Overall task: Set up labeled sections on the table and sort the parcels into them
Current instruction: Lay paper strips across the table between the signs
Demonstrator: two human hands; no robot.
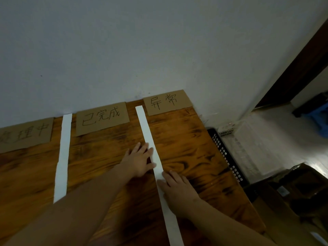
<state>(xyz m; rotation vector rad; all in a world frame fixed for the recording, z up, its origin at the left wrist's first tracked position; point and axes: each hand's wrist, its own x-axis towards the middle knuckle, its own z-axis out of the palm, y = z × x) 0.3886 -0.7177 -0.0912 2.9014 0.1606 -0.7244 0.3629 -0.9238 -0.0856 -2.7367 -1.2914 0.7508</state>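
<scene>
Three brown cardboard labels with dark handwritten characters lie flat along the far edge of the wooden table [186,148]: left label [24,133], middle label [102,118], right label [166,102]. The left white strip [63,157] lies between the left and middle labels. The right white strip [147,132] runs slightly slanted between the middle and right labels, and the left hand [140,160] and right hand [177,189] rest on it, fingers straight.

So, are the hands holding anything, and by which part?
Nothing is gripped. The left hand and right hand press flat on the right-hand white strip, near its middle.
</scene>
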